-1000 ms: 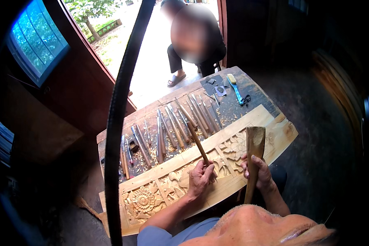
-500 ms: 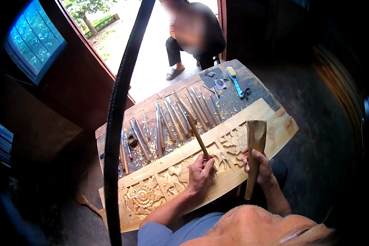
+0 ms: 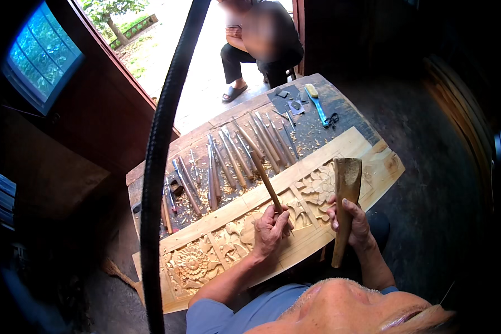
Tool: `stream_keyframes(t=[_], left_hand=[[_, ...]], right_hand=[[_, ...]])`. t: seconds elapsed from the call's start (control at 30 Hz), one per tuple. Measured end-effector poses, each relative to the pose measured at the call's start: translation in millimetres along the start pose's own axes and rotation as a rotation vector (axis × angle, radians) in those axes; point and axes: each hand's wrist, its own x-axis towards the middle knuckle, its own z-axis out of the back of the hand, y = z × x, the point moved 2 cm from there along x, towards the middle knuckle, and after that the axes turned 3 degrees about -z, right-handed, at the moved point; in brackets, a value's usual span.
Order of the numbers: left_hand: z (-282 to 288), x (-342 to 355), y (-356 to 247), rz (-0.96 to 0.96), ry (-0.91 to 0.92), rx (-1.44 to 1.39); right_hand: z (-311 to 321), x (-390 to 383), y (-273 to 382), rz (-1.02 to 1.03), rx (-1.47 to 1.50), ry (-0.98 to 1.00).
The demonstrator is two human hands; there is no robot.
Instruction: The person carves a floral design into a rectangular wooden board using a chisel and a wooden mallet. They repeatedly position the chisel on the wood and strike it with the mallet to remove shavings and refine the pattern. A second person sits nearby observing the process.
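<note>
My left hand [image 3: 270, 229] is closed round a wood-handled carving chisel [image 3: 268, 182], whose handle leans up and away over the work; its cutting end is down at the carving, too small to make out. Beneath lies a pale wooden board [image 3: 312, 249] with carved panels, among them a round flower [image 3: 193, 263] at the left and a large bloom [image 3: 317, 183] at the right. My right hand [image 3: 355, 222] grips a worn wooden mallet [image 3: 348, 189], held upright over the board's right part, wide head uppermost. The mallet is apart from the chisel.
Several carving chisels [image 3: 234, 158] lie in a row behind the board, among wood shavings. A blue-handled brush [image 3: 318, 107] and dark sharpening scraps [image 3: 291, 99] are at the table's far right. A person [image 3: 261, 39] sits beyond the table in the doorway. A black strap [image 3: 162, 128] crosses the view.
The whole view has shifted slightly, so the table sits a little higher and further left. Both hands keep their grips, with the mallet and chisel in nearly the same places.
</note>
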Motion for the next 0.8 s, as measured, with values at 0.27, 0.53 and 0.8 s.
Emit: stream_keyframes(t=[0.27, 0.53, 0.8], left_hand=[[-0.8, -0.2, -3.0, 0.008, -0.008, 0.015], [-1.4, -0.7, -5.3, 0.003, -0.015, 0.013], [0.4, 0.0, -3.5, -0.010, -0.002, 0.055]], right_hand=[[-0.6, -0.8, 1.3, 0.000, 0.005, 0.014], [-0.5, 1.1, 1.0, -0.013, 0.013, 0.022], [-1.1, 0.3, 2.1, -0.006, -0.003, 0.009]])
